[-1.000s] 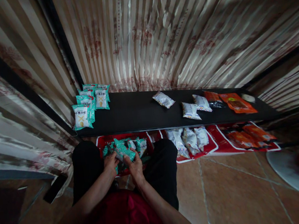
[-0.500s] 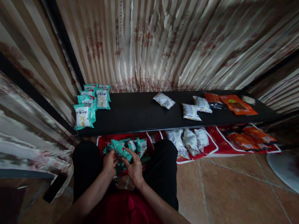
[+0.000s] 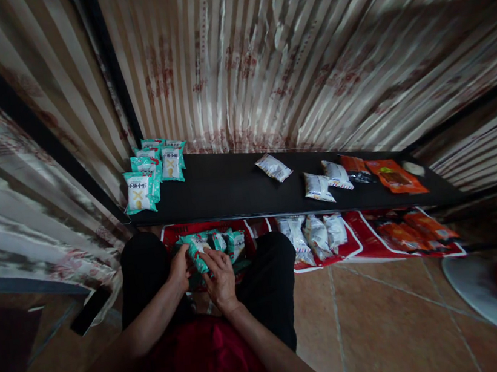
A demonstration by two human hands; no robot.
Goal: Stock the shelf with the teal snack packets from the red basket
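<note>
Between my knees, my left hand [image 3: 180,268] and my right hand [image 3: 219,275] both grip one green snack bag [image 3: 196,251], left hand at its left side and right hand at its right. The bag is above a red basket [image 3: 174,229] that holds several more green bags [image 3: 236,243]. At the left end of the black shelf [image 3: 225,186] stand several green and white bags [image 3: 138,192] in two rows.
White bags [image 3: 273,167] and orange packets [image 3: 394,176] lie on the shelf's middle and right. Below it, red baskets hold silver-white bags [image 3: 316,235] and orange packets [image 3: 427,224]. Striped curtains [image 3: 223,61] surround the shelf. A grey stool [image 3: 478,296] stands lower right.
The green bag has turned and sits lower between my hands. My right hand has shifted slightly left, its fingers now over the bag.
</note>
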